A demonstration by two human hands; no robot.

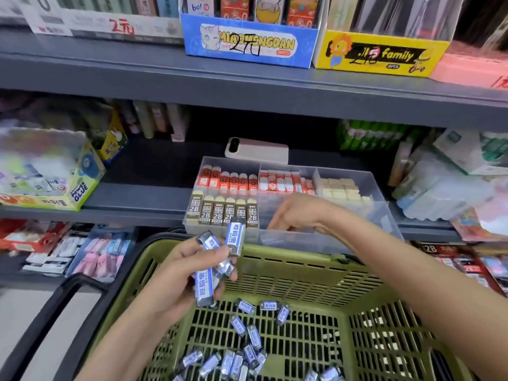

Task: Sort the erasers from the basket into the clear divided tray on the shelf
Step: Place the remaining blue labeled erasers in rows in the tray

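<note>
My left hand grips a bunch of several blue-and-white wrapped erasers above the green basket. More of the same erasers lie loose on the basket floor. The clear divided tray sits on the middle shelf, with red-sleeved erasers at the back, brown 2B erasers front left and cream blocks at the right. My right hand reaches down into the tray's front middle compartment. Its fingers are hidden behind the tray wall, so I cannot see whether it holds anything.
A pink phone lies behind the tray. A Power Glue box stands at the left, and wrapped packs at the right. Blue and yellow display boxes sit on the upper shelf. More stationery fills the lower shelf.
</note>
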